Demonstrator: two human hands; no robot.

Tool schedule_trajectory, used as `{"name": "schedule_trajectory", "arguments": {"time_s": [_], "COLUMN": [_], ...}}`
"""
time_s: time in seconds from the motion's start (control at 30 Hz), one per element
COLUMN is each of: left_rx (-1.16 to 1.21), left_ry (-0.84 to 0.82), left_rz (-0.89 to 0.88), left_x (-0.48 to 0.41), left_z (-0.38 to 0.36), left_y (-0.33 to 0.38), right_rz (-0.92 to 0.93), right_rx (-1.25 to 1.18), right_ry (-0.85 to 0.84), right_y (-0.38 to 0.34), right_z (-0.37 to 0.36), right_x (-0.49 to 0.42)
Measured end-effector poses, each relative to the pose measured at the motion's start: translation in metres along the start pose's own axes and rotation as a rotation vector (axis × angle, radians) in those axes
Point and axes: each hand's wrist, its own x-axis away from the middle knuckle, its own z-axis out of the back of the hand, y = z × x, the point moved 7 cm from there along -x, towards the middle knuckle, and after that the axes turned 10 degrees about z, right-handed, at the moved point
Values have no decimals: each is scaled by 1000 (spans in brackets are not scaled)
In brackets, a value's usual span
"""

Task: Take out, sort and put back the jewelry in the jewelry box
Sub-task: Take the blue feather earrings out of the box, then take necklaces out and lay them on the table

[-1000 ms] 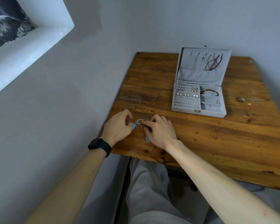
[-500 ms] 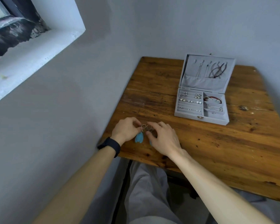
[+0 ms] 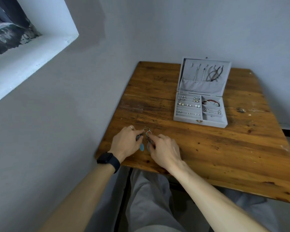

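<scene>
In the head view, the left hand [image 3: 126, 141], wearing a thin silver ring [image 3: 131, 127] and a black wristwatch [image 3: 108, 160], curls its fingertips in a pinch on a dangling metal earring with a blue teardrop pendant [image 3: 142, 147] near the front left corner of the worn brown wooden table [image 3: 208, 156]. The right hand [image 3: 165, 152] just beside it pinches a second matching blue-pendant earring [image 3: 148, 139], and the two lie side by side on the wood. The open grey felt jewelry box [image 3: 187, 118] sits well apart toward the far edge, with necklaces [image 3: 213, 74] hanging in its upright lid [image 3: 203, 87].
</scene>
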Motion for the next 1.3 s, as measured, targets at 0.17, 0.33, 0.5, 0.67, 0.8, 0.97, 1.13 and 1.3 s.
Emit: {"name": "schedule_trajectory", "arguments": {"time_s": [0.17, 0.33, 0.5, 0.67, 0.8, 0.97, 1.13, 1.3], "left_rx": [-18, 7, -103, -170, -171, -119, -11, 115], "left_ry": [-22, -17, 72, 43, 11, 11, 44, 155], "left_rz": [-16, -34, -126, -136, -116, -102, -123, -189], "left_x": [-2, 1, 7, 9, 9, 12, 9, -7], "left_z": [1, 5, 5, 0, 1, 4, 13, 36], "left_y": [0, 0, 4, 9, 11, 14, 31, 82], "right_rz": [-15, -30, 66, 115, 97, 97, 115, 51], "right_rx": [-16, -91, 54, 120, 107, 28, -34, -52], "right_ry": [-53, 1, 53, 2, -21, -23, 134, 267], "right_y": [-7, -3, 5, -3, -7, 0, 18, 58], "right_z": [2, 7, 2, -4, -5, 2, 43, 99], "right_x": [-5, -3, 3, 6, 5, 6, 13, 22]}}
